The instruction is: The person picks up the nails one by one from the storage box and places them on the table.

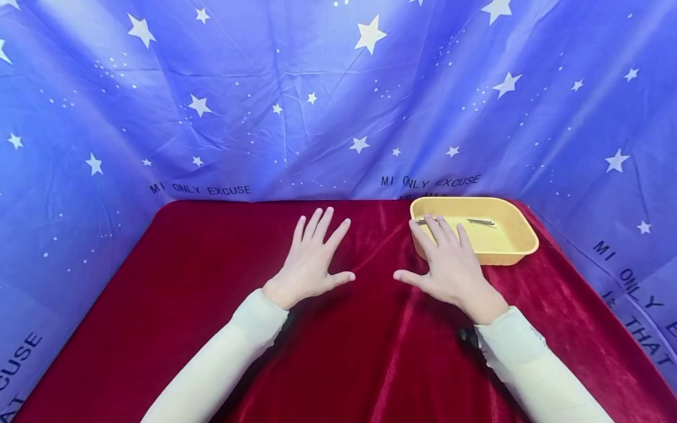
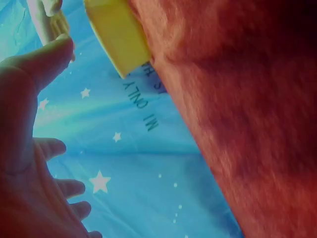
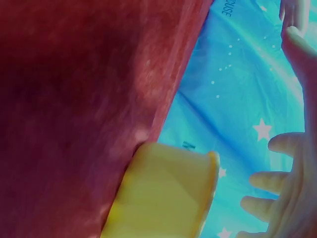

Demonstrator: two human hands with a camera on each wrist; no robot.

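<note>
My left hand (image 1: 309, 264) is held over the middle of the red cloth, fingers spread and straight, palm down, holding nothing. To its right, my right hand (image 1: 448, 264) is spread the same way, and its fingertips overlap the near left part of a yellow plastic tub (image 1: 508, 256) in the head view. Inside the tub lie thin dark sticks in two small bunches: one bunch (image 1: 481, 222) near the middle, the other partly hidden behind the right fingers. The right wrist view shows the side of the tub (image 3: 163, 193) beyond the palm, apart from the fingers.
A red velvet cloth (image 1: 174, 282) covers the table, whose back edge meets a blue curtain (image 1: 296, 135) with white stars and printed words. The curtain also hangs along both sides. The tub stands at the table's back right corner.
</note>
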